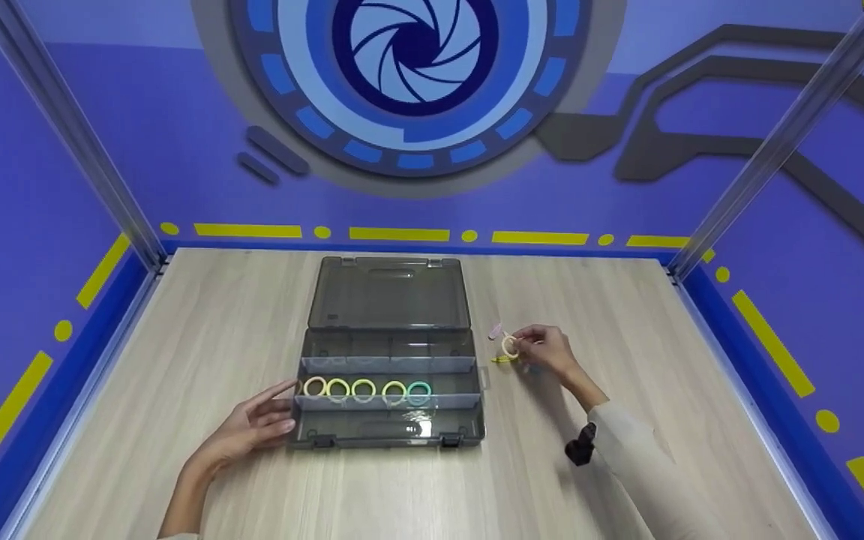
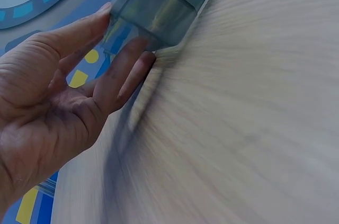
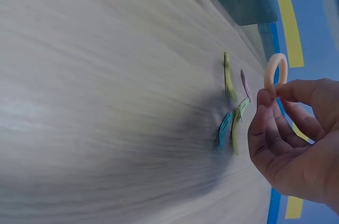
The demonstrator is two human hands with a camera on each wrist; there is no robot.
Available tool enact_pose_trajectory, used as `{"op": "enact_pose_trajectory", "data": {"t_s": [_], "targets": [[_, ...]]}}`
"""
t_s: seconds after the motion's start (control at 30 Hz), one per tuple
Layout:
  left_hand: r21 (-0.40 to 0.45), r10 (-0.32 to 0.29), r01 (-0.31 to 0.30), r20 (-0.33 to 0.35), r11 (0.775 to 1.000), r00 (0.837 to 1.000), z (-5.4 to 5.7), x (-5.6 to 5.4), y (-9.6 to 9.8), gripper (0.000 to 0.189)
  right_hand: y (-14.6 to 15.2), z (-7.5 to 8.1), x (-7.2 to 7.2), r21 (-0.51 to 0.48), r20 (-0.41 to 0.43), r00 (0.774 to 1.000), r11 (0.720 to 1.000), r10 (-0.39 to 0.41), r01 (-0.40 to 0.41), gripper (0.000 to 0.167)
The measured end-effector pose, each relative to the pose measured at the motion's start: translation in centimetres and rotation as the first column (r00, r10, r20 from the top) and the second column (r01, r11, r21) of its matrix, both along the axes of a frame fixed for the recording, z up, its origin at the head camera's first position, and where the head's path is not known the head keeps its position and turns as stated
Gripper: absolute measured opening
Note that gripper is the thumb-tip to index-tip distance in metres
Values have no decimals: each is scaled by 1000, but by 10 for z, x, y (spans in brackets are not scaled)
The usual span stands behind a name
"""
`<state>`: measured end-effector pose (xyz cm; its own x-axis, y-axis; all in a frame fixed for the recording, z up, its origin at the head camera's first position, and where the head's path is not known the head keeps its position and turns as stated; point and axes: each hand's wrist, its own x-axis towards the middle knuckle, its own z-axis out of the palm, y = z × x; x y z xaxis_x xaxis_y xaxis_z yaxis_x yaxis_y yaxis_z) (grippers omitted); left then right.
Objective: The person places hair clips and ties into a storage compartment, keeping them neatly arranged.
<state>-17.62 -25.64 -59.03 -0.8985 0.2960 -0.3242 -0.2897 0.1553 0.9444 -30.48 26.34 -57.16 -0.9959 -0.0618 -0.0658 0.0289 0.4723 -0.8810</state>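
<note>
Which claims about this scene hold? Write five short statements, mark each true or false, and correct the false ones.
1. The right hand pinches a pale ring. True.
2. The lid of the box is closed. False: the lid stands open.
3. In the head view, the rightmost ring in the box is teal. True.
4. The left hand holds a ring. False: the left hand holds none; it is at the box's left side.
5. A yellow piece and a blue piece lie on the table, outside the box. True.
</note>
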Motion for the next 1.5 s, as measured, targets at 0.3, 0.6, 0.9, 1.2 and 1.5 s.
{"op": "enact_pose_trajectory", "data": {"t_s": [0.3,0.6,0.9,1.2,1.5], "targets": [[-8,24,-24,14,1000,1000,1,3,3,81,-1,11,9,-123,86,992,989,90,-80,27],[18,14,-14,-6,1000,1000,-2,2,2,78,-9,16,17,-191,106,977,968,183,-160,30],[9,18,-18,-13,1000,1000,-1,3,1,78,-21,18,22,-229,118,971,957,210,-179,32],[17,24,-24,-3,1000,1000,-2,3,2,77,-39,25,29,-278,113,953,930,280,-240,33],[23,25,-26,11,999,1000,-2,3,1,78,-54,26,32,-220,137,940,935,313,-279,30]]}}
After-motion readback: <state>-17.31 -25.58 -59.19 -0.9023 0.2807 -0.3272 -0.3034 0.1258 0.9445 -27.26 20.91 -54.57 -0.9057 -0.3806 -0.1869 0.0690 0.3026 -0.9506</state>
